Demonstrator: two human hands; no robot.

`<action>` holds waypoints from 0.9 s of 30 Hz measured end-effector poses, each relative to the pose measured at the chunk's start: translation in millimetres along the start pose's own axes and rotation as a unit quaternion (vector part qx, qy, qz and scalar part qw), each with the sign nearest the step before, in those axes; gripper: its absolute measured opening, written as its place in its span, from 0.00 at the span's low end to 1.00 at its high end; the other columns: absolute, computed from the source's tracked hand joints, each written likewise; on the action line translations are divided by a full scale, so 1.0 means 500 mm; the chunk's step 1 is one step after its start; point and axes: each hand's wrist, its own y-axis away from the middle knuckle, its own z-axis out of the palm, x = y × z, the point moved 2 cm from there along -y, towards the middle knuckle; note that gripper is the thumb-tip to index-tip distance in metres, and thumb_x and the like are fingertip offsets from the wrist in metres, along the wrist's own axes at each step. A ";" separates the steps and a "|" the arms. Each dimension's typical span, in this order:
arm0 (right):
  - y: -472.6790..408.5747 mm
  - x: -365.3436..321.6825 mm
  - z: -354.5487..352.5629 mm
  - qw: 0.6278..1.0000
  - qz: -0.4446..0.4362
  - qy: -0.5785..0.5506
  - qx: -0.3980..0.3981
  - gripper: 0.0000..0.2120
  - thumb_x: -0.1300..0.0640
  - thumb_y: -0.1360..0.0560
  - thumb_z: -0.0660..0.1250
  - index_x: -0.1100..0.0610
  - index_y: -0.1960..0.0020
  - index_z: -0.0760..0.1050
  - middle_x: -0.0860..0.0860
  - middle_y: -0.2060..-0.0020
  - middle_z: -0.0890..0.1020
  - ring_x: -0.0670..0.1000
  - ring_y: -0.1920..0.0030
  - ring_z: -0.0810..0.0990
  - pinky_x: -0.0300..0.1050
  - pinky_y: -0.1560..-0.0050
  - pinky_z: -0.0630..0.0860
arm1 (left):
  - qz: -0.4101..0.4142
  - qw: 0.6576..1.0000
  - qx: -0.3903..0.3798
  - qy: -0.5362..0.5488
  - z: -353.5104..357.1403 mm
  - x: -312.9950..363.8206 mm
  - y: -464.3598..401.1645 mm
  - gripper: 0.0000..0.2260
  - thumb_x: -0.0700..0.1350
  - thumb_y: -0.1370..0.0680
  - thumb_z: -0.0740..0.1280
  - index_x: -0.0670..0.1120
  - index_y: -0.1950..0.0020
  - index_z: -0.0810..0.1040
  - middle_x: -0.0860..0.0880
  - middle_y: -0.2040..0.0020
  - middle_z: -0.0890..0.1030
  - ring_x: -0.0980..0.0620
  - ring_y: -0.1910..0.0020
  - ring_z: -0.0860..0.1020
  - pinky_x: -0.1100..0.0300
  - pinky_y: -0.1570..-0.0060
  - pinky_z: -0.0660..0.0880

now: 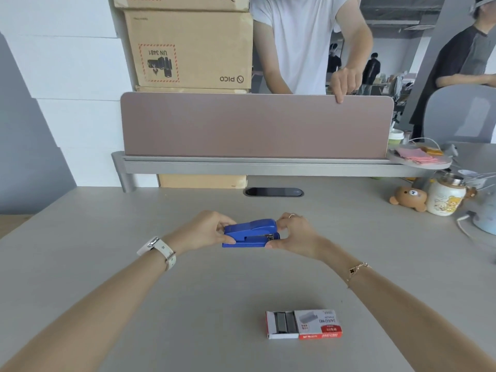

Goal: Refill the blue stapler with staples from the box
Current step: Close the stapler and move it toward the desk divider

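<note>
The blue stapler [251, 233] lies lengthwise across the middle of the grey desk [134, 277], lid down, its metal nose pointing right. My left hand [205, 230] grips its left end between thumb and fingers. My right hand [294, 233] holds the right end near the nose. Closer to me, right of centre, the small red-and-white staple box [319, 324] lies flat with its tray slid out to the left, showing rows of grey staples [285, 322].
A pink divider panel [255, 124] stands along the desk's far edge, with another person's hand on its top. A bear toy [409, 197], a printed jar [445, 196] and cables crowd the far right. Cardboard boxes [188, 49] are stacked behind.
</note>
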 end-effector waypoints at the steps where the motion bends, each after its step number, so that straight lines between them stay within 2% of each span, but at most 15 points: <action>1: -0.009 0.007 -0.003 1.000 0.002 0.001 0.004 0.11 0.50 0.33 0.73 0.52 0.52 0.80 0.55 0.51 0.78 0.53 0.47 0.73 0.45 0.42 0.66 | 0.003 1.000 0.000 -0.003 0.001 -0.003 -0.016 0.14 0.42 0.29 0.73 0.62 0.51 0.81 0.54 0.52 0.86 0.48 0.53 0.82 0.53 0.47 0.78; 3: -0.032 0.024 -0.008 1.000 0.005 0.005 0.011 0.11 0.50 0.32 0.73 0.52 0.51 0.80 0.54 0.52 0.78 0.53 0.47 0.73 0.46 0.42 0.67 | 0.007 1.000 0.001 -0.006 0.001 -0.008 -0.050 0.13 0.42 0.29 0.73 0.59 0.49 0.82 0.53 0.54 0.86 0.47 0.55 0.81 0.55 0.49 0.78; 7: -0.089 0.064 -0.019 1.000 0.013 0.008 0.024 0.11 0.50 0.33 0.73 0.53 0.52 0.81 0.54 0.52 0.78 0.53 0.48 0.74 0.49 0.41 0.69 | 0.018 1.000 0.003 -0.001 -0.003 -0.016 -0.118 0.13 0.40 0.28 0.73 0.52 0.46 0.82 0.52 0.55 0.85 0.55 0.61 0.79 0.69 0.57 0.73; 10: -0.135 0.090 -0.024 0.999 0.021 0.012 0.028 0.13 0.50 0.34 0.74 0.55 0.53 0.80 0.54 0.52 0.78 0.53 0.49 0.75 0.50 0.42 0.71 | 0.018 1.000 0.003 -0.003 -0.010 -0.030 -0.169 0.12 0.40 0.28 0.72 0.51 0.46 0.83 0.49 0.54 0.86 0.54 0.62 0.77 0.63 0.56 0.74; 14: -0.192 0.118 -0.027 0.999 0.013 0.018 0.033 0.11 0.50 0.33 0.73 0.53 0.53 0.80 0.56 0.53 0.78 0.55 0.50 0.75 0.49 0.44 0.71 | 0.016 1.000 0.006 -0.004 -0.016 -0.058 -0.237 0.12 0.41 0.28 0.73 0.51 0.46 0.82 0.51 0.54 0.86 0.51 0.61 0.79 0.60 0.54 0.76; 16: -0.220 0.133 -0.028 0.999 0.014 0.027 0.036 0.11 0.50 0.33 0.73 0.54 0.53 0.80 0.57 0.53 0.78 0.55 0.50 0.74 0.51 0.44 0.71 | 0.019 1.000 0.018 -0.003 -0.016 -0.071 -0.267 0.13 0.41 0.29 0.74 0.50 0.46 0.82 0.50 0.54 0.86 0.53 0.61 0.79 0.62 0.55 0.77; 19: -0.260 0.158 -0.027 0.999 0.022 0.016 0.037 0.11 0.50 0.33 0.73 0.55 0.54 0.80 0.57 0.53 0.78 0.55 0.49 0.74 0.50 0.44 0.71 | 0.011 0.999 0.032 0.015 -0.015 -0.089 -0.307 0.11 0.39 0.29 0.73 0.48 0.48 0.83 0.54 0.61 0.84 0.62 0.67 0.77 0.71 0.63 0.73; 22: -0.296 0.179 -0.017 0.999 0.029 -0.001 0.033 0.11 0.51 0.33 0.73 0.53 0.52 0.81 0.55 0.52 0.78 0.54 0.48 0.74 0.49 0.44 0.71 | 0.001 0.999 0.041 0.023 -0.013 -0.108 -0.344 0.11 0.40 0.28 0.73 0.48 0.47 0.82 0.49 0.58 0.85 0.57 0.64 0.78 0.70 0.60 0.73; 25: -0.333 0.197 -0.005 0.999 0.043 -0.001 0.028 0.14 0.51 0.33 0.74 0.56 0.50 0.80 0.54 0.51 0.78 0.55 0.48 0.75 0.51 0.43 0.72 | -0.001 0.999 0.051 0.016 -0.010 -0.131 -0.376 0.10 0.40 0.27 0.72 0.48 0.46 0.82 0.47 0.55 0.85 0.53 0.61 0.79 0.72 0.62 0.72; 27: -0.354 0.206 0.000 0.999 0.047 -0.006 0.026 0.15 0.51 0.33 0.73 0.53 0.48 0.80 0.54 0.51 0.77 0.55 0.48 0.75 0.51 0.42 0.73 | -0.001 0.998 0.061 0.017 -0.007 -0.146 -0.394 0.09 0.41 0.28 0.71 0.48 0.48 0.82 0.43 0.53 0.84 0.48 0.58 0.80 0.64 0.57 0.75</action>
